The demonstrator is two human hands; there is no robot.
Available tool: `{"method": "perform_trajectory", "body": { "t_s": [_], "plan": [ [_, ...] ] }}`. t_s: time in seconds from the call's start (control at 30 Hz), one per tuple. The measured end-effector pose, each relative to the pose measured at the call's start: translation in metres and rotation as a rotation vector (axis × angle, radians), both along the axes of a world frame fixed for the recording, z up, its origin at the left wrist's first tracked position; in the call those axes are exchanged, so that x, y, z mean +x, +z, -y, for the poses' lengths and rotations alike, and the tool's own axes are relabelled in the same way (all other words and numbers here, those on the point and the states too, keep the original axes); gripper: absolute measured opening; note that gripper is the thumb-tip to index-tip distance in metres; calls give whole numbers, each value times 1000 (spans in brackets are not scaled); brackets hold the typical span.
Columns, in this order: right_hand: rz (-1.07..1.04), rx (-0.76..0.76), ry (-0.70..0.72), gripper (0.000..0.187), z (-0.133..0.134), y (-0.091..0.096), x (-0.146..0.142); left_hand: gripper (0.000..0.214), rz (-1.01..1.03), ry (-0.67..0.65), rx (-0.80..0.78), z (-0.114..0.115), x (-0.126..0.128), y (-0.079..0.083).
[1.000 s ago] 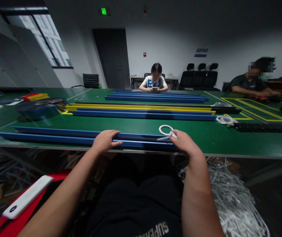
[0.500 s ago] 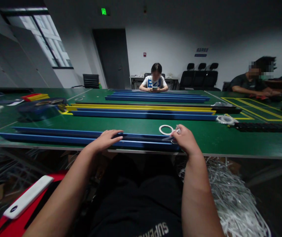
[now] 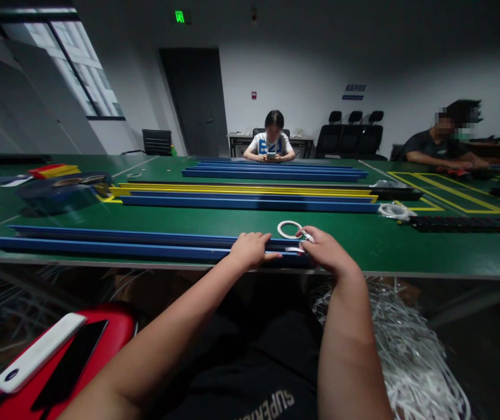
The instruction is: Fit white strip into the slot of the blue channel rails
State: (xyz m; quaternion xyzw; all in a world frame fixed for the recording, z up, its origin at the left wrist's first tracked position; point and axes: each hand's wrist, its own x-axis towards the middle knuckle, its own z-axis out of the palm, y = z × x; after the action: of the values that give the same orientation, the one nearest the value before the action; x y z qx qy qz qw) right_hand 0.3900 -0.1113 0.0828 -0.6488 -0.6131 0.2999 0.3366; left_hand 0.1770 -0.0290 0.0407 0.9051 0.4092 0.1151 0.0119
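Observation:
Along the table's front edge lies a long blue channel-shaped profile (image 3: 114, 244) with two raised walls. My left hand (image 3: 252, 251) rests across its right part, fingers over the far wall and thumb stretched apart at the near wall. Just to the right, my right hand (image 3: 326, 249) is closed in a pinch above the profile's right end. A small white object (image 3: 307, 236) pokes out of its fingers; its kind is unclear. A short white strip (image 3: 294, 249) shows between the hands, over the profile. A white ring-shaped roll (image 3: 290, 229) lies just behind my right fingers.
Behind lie yellow and blue profiles (image 3: 250, 201) and further blue ones (image 3: 271, 173). A bagged white roll (image 3: 393, 211) lies right, a dark blue wrapped coil (image 3: 63, 195) left. Two people sit across the table. A red seat (image 3: 114, 329) and a heap of white strips (image 3: 416, 344) are below.
My left hand has slid right along the profile, close to my right hand. My right hand stays near the profile's right end, and the white strip now shows more clearly. The view has shifted slightly.

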Motion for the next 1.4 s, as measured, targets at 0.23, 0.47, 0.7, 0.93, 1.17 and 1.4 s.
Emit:
{"method": "perform_trajectory", "body": {
  "t_s": [0.23, 0.47, 0.7, 0.93, 1.17, 1.4],
  "plan": [
    [-207, 123, -38, 29, -1, 0, 8, 73, 4, 30, 66, -7, -22, -4],
    [-523, 255, 97, 27, 2, 4, 4, 74, -25, 63, 72, -22, -89, -3],
    [110, 133, 75, 29, -12, -10, -14, 73, -72, 75, 135, -30, -131, -5],
    [507, -123, 166, 19, -37, -43, -37, 70, -69, 77, 197, -28, -128, -9],
    [338, 262, 29, 24, -24, -14, -17, 70, -65, 83, 199, -28, -129, -10],
    [205, 957, -866, 21, 6, 15, 14, 71, -65, 84, 218, -26, -128, -11]
  ]
}}
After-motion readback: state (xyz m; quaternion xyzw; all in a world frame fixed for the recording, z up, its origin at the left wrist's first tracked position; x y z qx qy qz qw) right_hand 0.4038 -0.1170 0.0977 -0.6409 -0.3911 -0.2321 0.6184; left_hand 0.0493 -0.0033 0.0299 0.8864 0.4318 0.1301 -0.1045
